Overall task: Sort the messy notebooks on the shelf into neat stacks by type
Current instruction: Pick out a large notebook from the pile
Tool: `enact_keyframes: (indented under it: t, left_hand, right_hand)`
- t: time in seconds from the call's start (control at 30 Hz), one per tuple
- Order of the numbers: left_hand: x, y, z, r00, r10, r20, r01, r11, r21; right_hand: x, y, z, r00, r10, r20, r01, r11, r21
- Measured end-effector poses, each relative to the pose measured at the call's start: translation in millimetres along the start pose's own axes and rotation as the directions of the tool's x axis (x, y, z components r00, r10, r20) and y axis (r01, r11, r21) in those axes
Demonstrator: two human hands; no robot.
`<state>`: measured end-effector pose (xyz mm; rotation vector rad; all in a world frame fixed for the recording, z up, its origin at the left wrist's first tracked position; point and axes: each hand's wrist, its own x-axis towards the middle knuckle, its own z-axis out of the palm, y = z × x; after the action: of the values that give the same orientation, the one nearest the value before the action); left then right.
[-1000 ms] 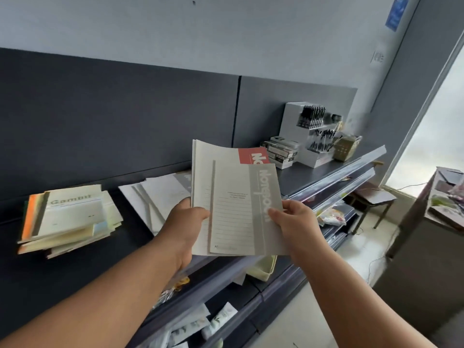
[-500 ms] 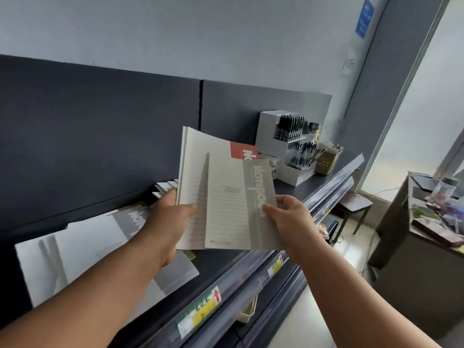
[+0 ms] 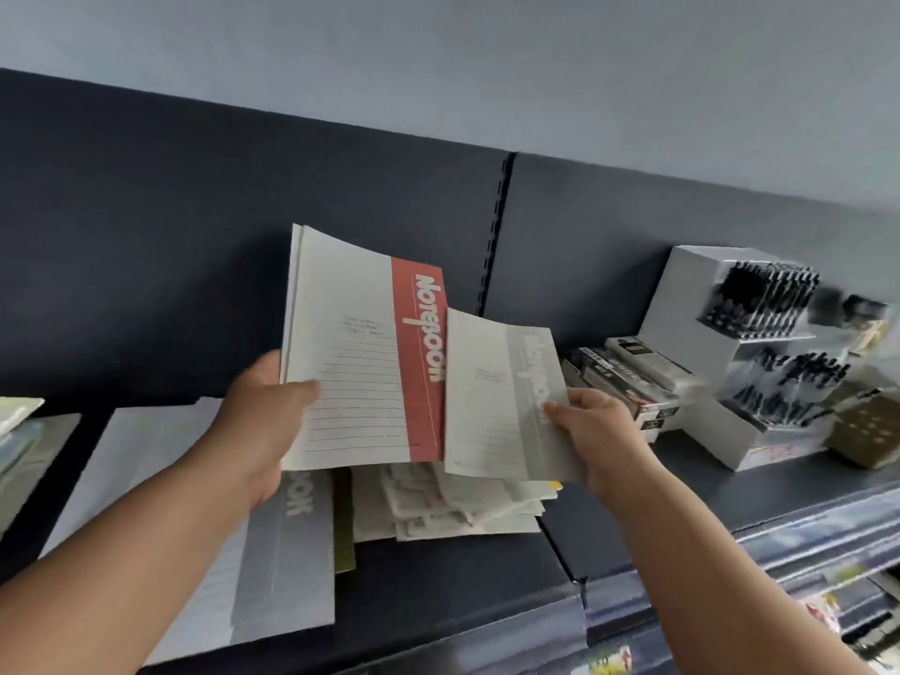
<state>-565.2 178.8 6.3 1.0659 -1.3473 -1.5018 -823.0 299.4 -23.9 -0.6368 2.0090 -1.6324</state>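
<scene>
I see the left hand (image 3: 263, 421), its grip closed on the red notebook (image 3: 360, 362). The right hand (image 3: 604, 431) pinches the grey notebook (image 3: 496, 397) just beside it. Both are held above the shelf (image 3: 438, 577), over a blurred pile (image 3: 438, 509), probably notebooks.

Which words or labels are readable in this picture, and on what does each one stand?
"Notebook": sideways on the red notebook.
"Notebook", faint: on the grey notebook.
"OOK", rest hidden: on the flat notebook.
Too blurred: small cover print, boxes, shelf labels.
</scene>
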Motion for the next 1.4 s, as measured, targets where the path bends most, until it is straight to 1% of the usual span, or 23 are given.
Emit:
enact_keyframes:
  t: [0.07,0.13,0.2,0.23,0.27,0.43,0.5,0.57,0.6,0.63,0.67,0.7,0.73,0.77,0.8,0.83,0.87,0.93,1.0,1.07,1.2,1.27,1.4]
  left_hand:
    - [-7.2,-3.8,1.4,0.997,-0.003,-0.078,0.002,1.000,-0.007]
    - [-16.9,-5.7,3.1,0.990,0.009,-0.140,-0.009,1.000,0.004]
    - [-28.6,-6.7,4.4,0.981,0.014,-0.193,-0.012,1.000,0.009]
    - [-34.7,-6.8,4.9,0.976,0.013,-0.216,-0.012,1.000,0.004]
    - [-40.5,-6.5,5.5,0.971,0.010,-0.238,-0.011,1.000,0.000]
    - [-64.9,-1.8,9.9,0.946,0.023,-0.323,-0.019,1.000,0.016]
    - [-74.0,-1.0,11.5,0.949,0.021,-0.314,-0.019,1.000,0.010]
    - [-81.9,0.0,11.7,0.956,0.017,-0.293,-0.016,1.000,0.006]
    - [-84.2,0.0,11.0,0.958,0.018,-0.287,-0.016,1.000,0.007]
    - [-85.6,0.0,10.1,0.959,0.019,-0.283,-0.019,1.000,0.003]
    - [-86.3,0.1,9.1,0.960,0.017,-0.279,-0.019,1.000,-0.004]
    - [-87.5,0.6,8.2,0.963,0.011,-0.271,-0.015,1.000,-0.011]
    - [-88.8,1.0,7.1,0.965,0.005,-0.261,-0.010,1.000,-0.018]
    - [-90.1,0.8,5.4,0.968,-0.001,-0.251,-0.005,1.000,-0.021]
    - [-91.0,0.4,3.2,0.971,-0.005,-0.240,0.000,1.000,-0.021]
    - [-91.9,0.0,0.7,0.973,-0.012,-0.231,0.006,1.000,-0.024]
    - [-92.5,0.1,-2.5,0.974,-0.016,-0.226,0.009,0.999,-0.031]
    - [-92.3,1.2,-11.2,0.969,-0.029,-0.245,0.017,0.999,-0.049]
    - [-89.1,1.0,-24.9,0.960,-0.043,-0.277,0.027,0.998,-0.064]
    - [-86.4,0.9,-38.8,0.955,-0.040,-0.295,0.029,0.999,-0.038]
    - [-73.1,-6.8,-69.8,0.931,-0.085,-0.355,0.119,0.990,0.074]
    - [-65.8,-12.4,-88.3,0.921,-0.124,-0.369,0.188,0.972,0.143]
    - [-53.3,-23.1,-123.8,0.919,-0.126,-0.374,0.233,0.938,0.257]
  right_hand:
    - [17.9,7.4,1.8,0.997,-0.024,0.069,0.029,0.997,-0.071]
    - [32.5,17.5,2.3,0.992,-0.059,0.113,0.082,0.973,-0.216]
    - [41.7,27.2,2.1,0.988,-0.083,0.131,0.132,0.894,-0.427]
    - [44.4,31.7,1.8,0.987,-0.086,0.138,0.145,0.848,-0.509]
    - [45.1,33.7,1.3,0.985,-0.084,0.151,0.154,0.820,-0.551]
    - [47.5,35.0,3.6,0.969,-0.064,0.238,0.191,0.804,-0.563]
    - [44.6,34.5,6.0,0.962,-0.043,0.269,0.203,0.771,-0.604]
    - [38.9,31.5,7.4,0.959,-0.097,0.266,0.251,0.724,-0.642]
    - [31.7,26.1,8.2,0.950,-0.156,0.269,0.295,0.727,-0.620]
    - [23.6,19.3,10.5,0.932,-0.226,0.282,0.351,0.754,-0.555]
    - [11.9,9.9,14.7,0.915,-0.265,0.304,0.381,0.814,-0.437]
    - [-1.6,-0.4,19.9,0.899,-0.263,0.350,0.371,0.882,-0.291]
    - [-16.6,-10.8,26.9,0.881,-0.213,0.421,0.296,0.945,-0.140]
    - [-29.2,-17.7,34.7,0.853,-0.142,0.503,0.171,0.985,-0.012]
    - [-39.5,-22.3,42.4,0.820,-0.055,0.569,0.019,0.997,0.069]
    - [-45.9,-24.3,49.7,0.793,0.018,0.609,-0.118,0.985,0.125]
    - [-50.6,-25.9,55.8,0.777,0.064,0.627,-0.200,0.968,0.149]
    - [-56.3,-24.8,66.0,0.772,0.092,0.629,-0.234,0.961,0.145]
    - [-61.4,-23.4,73.6,0.783,0.081,0.617,-0.203,0.970,0.131]
    - [-67.3,-22.7,82.0,0.803,0.070,0.592,-0.171,0.978,0.117]
    - [-83.6,-22.1,108.3,0.829,0.027,0.558,-0.053,0.998,0.030]
    - [-90.0,-21.2,122.0,0.838,0.011,0.546,0.001,1.000,-0.022]
    - [-102.1,-19.9,150.8,0.852,-0.053,0.520,0.134,0.984,-0.119]
